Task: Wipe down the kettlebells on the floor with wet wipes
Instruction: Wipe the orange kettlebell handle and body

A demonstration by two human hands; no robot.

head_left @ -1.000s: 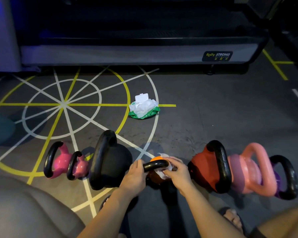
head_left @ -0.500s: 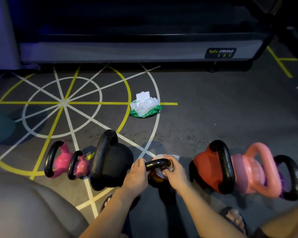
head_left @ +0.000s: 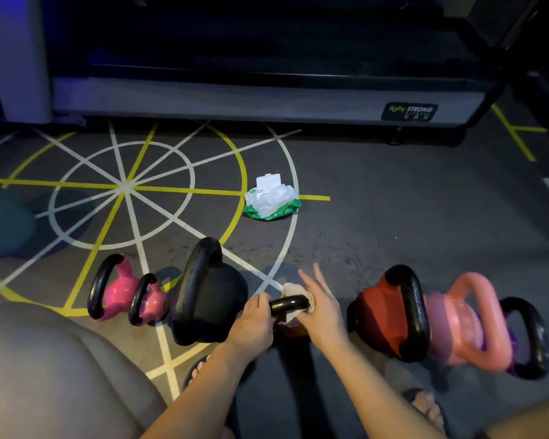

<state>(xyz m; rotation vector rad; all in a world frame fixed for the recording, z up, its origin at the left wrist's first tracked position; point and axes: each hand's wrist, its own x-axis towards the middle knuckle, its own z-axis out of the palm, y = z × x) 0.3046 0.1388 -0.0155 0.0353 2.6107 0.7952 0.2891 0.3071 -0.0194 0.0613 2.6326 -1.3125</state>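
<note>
Dim gym, grey floor [head_left: 393,217] with yellow and white line markings [head_left: 124,188], treadmill base [head_left: 267,99] behind, bluish light upper-left

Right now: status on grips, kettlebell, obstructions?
Left grip holds the black handle of the orange kettlebell. Right grip open, pressing the wet wipe at the handle's end. Large black kettlebell close beside the left grip.

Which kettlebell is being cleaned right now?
The small orange kettlebell in the middle: only it has the left hand gripping its handle and a wet wipe pressed against it.
</note>
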